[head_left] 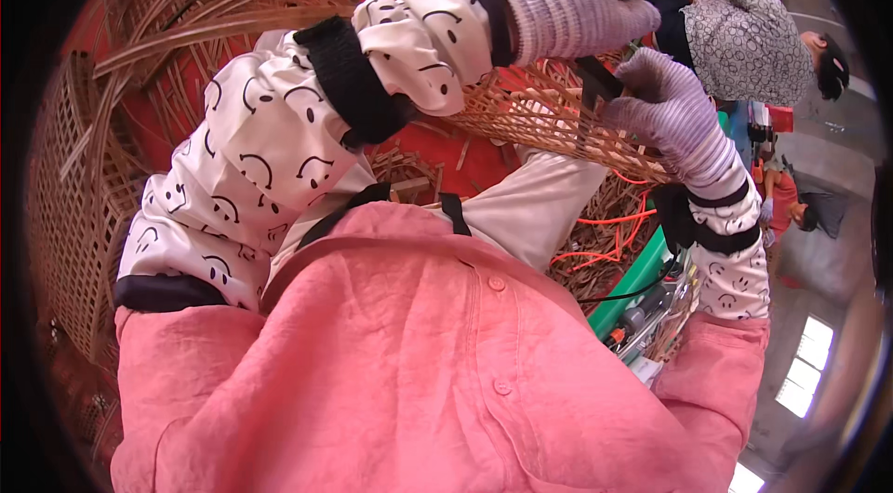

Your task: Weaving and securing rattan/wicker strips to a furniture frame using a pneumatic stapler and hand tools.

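Observation:
In the upper middle, my left hand, in a pale striped knit glove, is closed with its fingers curled. What it holds, if anything, is hidden under the glove. Just below and to its right, my right hand, gloved alike, pinches the edge of a brown woven piece made of thin lattice strips. A dark flat strip crosses this piece between the two hands, its upper end near the left glove. The woven piece lies above my lap, slanting from upper left to lower right.
Long loose brown strips and a large woven lattice fill the left side. Scraps lie on a red surface. At right are an orange cord, a green bin with tools, and co-workers, one in a patterned top.

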The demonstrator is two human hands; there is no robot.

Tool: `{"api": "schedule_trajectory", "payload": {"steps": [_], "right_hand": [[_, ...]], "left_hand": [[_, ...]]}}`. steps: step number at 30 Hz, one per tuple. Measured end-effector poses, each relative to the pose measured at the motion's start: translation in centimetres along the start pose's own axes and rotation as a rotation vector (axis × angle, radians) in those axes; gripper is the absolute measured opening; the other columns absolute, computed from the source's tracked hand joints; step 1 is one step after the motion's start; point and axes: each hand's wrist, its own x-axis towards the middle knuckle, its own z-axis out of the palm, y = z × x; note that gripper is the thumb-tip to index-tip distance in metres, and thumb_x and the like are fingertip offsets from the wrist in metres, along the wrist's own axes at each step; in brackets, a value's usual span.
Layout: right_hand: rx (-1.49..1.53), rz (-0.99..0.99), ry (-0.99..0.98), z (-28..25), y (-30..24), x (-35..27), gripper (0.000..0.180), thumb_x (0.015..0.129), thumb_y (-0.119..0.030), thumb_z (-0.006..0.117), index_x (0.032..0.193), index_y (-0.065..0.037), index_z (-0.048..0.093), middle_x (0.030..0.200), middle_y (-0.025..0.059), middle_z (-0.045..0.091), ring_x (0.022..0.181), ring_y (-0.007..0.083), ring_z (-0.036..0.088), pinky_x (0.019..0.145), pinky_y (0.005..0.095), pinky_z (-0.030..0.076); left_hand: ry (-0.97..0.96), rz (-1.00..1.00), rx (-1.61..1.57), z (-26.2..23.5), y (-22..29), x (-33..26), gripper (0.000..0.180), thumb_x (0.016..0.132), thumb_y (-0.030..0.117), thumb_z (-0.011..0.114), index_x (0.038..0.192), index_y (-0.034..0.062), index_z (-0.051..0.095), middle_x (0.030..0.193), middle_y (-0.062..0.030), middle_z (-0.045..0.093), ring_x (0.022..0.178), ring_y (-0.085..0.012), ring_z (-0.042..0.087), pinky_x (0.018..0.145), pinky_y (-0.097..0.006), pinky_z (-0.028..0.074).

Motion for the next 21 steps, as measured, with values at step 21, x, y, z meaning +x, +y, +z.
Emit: {"api": "schedule_trajectory", "payload": {"steps": [21], "right_hand": [[0.408,-0.038,-0.141,-1.2,3.4,0.4,0.037,0.067,-0.003,0.071,0.098,-0.002,0.05,0.082,0.0043,0.058,0.075,0.0114,0.058,0.066,0.0239,0.049]], "left_hand": [[0.019,-0.318,-0.022,7.1,0.4,-8.9,0.044,0.073,0.038,0.071,0.096,0.0016,0.06,0.07,-0.013,0.063,0.064,-0.0258,0.064,0.057,-0.034,0.05]]}}
